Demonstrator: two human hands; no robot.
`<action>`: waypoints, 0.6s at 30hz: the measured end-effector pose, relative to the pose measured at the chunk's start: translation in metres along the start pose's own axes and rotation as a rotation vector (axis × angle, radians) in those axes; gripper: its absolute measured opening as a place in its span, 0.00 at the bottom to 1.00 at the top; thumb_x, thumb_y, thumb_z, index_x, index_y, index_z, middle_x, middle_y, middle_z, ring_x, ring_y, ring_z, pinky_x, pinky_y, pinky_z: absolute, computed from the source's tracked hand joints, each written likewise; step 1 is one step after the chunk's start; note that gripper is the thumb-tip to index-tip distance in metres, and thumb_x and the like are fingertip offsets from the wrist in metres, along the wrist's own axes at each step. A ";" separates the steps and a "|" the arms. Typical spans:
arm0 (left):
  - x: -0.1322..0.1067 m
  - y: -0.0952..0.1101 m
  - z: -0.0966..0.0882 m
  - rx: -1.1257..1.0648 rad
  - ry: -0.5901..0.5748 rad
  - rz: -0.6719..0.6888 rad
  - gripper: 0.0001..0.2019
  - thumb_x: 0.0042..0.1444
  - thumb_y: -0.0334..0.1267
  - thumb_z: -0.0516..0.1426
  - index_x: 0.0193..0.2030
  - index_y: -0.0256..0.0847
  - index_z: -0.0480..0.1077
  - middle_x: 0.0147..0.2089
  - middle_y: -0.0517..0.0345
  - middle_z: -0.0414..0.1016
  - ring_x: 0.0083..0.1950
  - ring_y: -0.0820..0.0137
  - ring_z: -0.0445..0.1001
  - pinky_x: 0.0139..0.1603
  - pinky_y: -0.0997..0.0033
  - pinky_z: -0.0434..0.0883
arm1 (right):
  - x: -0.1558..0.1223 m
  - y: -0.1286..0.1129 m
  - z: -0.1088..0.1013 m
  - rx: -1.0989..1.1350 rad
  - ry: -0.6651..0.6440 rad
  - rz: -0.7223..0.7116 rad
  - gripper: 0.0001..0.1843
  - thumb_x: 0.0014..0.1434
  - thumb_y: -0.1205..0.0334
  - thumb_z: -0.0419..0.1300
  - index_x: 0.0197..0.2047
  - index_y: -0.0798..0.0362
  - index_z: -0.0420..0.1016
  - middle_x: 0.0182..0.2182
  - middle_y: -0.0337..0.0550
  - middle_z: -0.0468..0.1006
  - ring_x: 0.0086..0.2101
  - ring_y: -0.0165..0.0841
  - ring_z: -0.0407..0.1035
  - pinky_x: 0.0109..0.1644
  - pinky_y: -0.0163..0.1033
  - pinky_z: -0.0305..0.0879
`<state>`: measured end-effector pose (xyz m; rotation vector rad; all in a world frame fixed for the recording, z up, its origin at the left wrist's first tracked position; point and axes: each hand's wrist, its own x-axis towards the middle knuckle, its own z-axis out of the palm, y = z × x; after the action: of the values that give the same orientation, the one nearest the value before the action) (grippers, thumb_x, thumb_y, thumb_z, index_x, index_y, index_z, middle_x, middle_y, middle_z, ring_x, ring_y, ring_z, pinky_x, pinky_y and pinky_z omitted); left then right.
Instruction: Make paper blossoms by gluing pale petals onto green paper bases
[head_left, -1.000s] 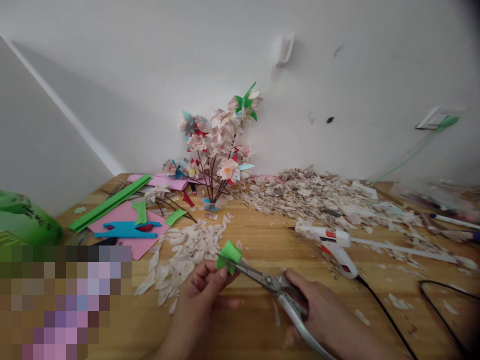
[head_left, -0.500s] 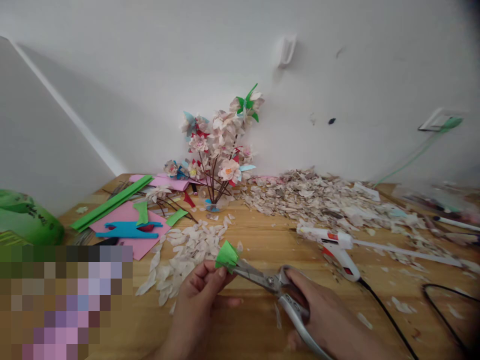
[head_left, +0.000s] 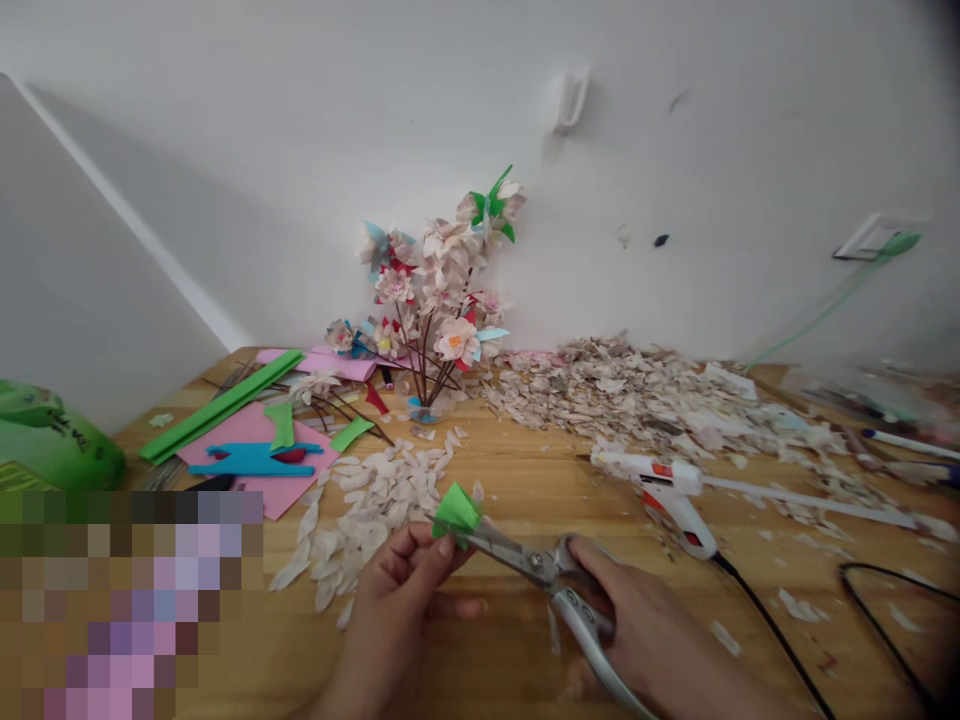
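Note:
A small piece of green paper (head_left: 457, 507) is pinched between the thumb and fingers of my left hand (head_left: 409, 575). My right hand (head_left: 637, 620) grips the silver handles of a pair of scissors (head_left: 538, 565). The scissor blades reach left to the green paper, just above my left fingertips, and overlap its lower part. Whether the blades are fully together at the tip is hard to see. Behind my left hand lies a spread of loose pale petals (head_left: 375, 500).
A vase of handmade flowers (head_left: 431, 405) stands near the wall. Dry petals (head_left: 600, 390) are heaped at the back right. A white glue gun (head_left: 675, 490) with a black cord lies to the right. Pink paper (head_left: 262, 500), green strips (head_left: 225, 405) and blue paper (head_left: 259, 468) lie at left.
The scissor blades have closed further across the lower part of the green paper, and the handles have come slightly together. Both hands stay in nearly the same place.

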<state>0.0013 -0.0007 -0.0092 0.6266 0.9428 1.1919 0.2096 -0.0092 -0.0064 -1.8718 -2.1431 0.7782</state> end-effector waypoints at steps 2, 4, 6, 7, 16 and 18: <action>0.000 0.000 0.000 -0.004 0.001 -0.002 0.08 0.43 0.39 0.63 0.27 0.38 0.70 0.32 0.57 0.74 0.44 0.61 0.74 0.23 0.78 0.74 | 0.000 0.001 0.001 -0.016 0.005 0.002 0.30 0.27 0.51 0.72 0.32 0.49 0.62 0.27 0.35 0.74 0.26 0.35 0.65 0.26 0.33 0.51; 0.000 0.000 -0.001 -0.003 -0.004 -0.008 0.09 0.43 0.39 0.63 0.27 0.37 0.70 0.32 0.56 0.74 0.45 0.61 0.74 0.23 0.78 0.74 | 0.000 0.002 0.002 -0.029 0.015 0.000 0.29 0.28 0.51 0.71 0.32 0.49 0.63 0.27 0.36 0.75 0.26 0.35 0.65 0.26 0.33 0.50; 0.000 0.000 -0.001 0.000 -0.003 -0.010 0.09 0.43 0.39 0.63 0.28 0.37 0.70 0.32 0.56 0.74 0.45 0.60 0.74 0.23 0.78 0.75 | 0.000 0.002 0.002 -0.034 0.022 0.004 0.27 0.30 0.51 0.70 0.32 0.49 0.63 0.28 0.37 0.75 0.27 0.35 0.66 0.27 0.33 0.51; 0.000 -0.001 -0.001 -0.001 0.000 -0.010 0.09 0.43 0.39 0.63 0.28 0.37 0.70 0.31 0.56 0.74 0.45 0.60 0.74 0.23 0.78 0.75 | 0.000 0.002 0.001 -0.030 0.021 0.011 0.25 0.32 0.51 0.69 0.32 0.49 0.63 0.28 0.37 0.76 0.27 0.35 0.66 0.26 0.33 0.51; 0.001 -0.001 0.000 -0.014 0.002 -0.013 0.09 0.42 0.39 0.64 0.28 0.37 0.70 0.32 0.57 0.73 0.43 0.62 0.74 0.22 0.79 0.74 | 0.002 0.003 0.001 -0.034 0.009 0.020 0.23 0.34 0.50 0.68 0.30 0.49 0.63 0.26 0.37 0.76 0.26 0.35 0.66 0.26 0.33 0.51; 0.001 -0.001 -0.001 -0.017 0.014 -0.008 0.09 0.42 0.39 0.64 0.27 0.37 0.70 0.31 0.57 0.73 0.43 0.62 0.74 0.21 0.79 0.74 | 0.002 0.003 0.000 -0.040 0.009 0.028 0.24 0.33 0.50 0.69 0.31 0.49 0.63 0.27 0.38 0.76 0.27 0.36 0.67 0.27 0.33 0.52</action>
<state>0.0012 0.0000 -0.0103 0.6014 0.9451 1.1971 0.2120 -0.0071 -0.0084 -1.9246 -2.1470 0.7367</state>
